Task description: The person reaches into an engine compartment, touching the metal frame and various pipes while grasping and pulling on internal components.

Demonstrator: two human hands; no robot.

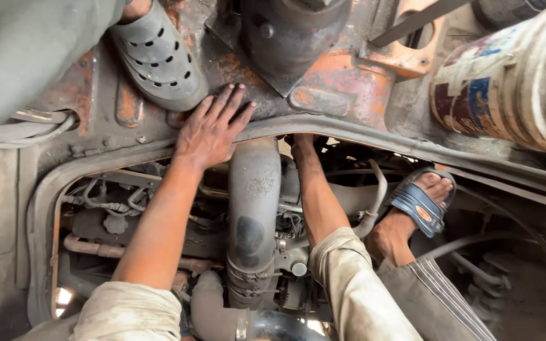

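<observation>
— What is the left hand (pixel 211 129) doing?

— It lies flat, palm down and fingers spread, on the rusty metal floor (pixel 342 82) right at the rim of the opening (pixel 159 151). It holds nothing; it only presses on the plate.

— And the right hand (pixel 301 144)?

— It reaches down into the opening, just beside the big grey pipe (pixel 254 208). The fingers go under the rim and out of sight, so I cannot tell how far they are closed or whether they have hold of anything.

— Where does that pipe sit?

— Between the two forearms, running from the rim down to a clamped elbow joint (pixel 241 322) at the bottom of the view. It is dusty, with a dark smudge halfway along.

— What else is in the opening?

— Engine parts: thin hoses and a round cap (pixel 115 223) on the left, a pale hose (pixel 377 202) curving on the right.

— Anything around it?

— A foot in a blue sandal (pixel 419 205) rests inside the opening on the right, near the right arm. A grey clog with holes (pixel 159 60) stands on the floor just above the left hand, almost touching the fingertips. At the upper right lies a worn bucket (pixel 500 88) with patches of colour.
</observation>
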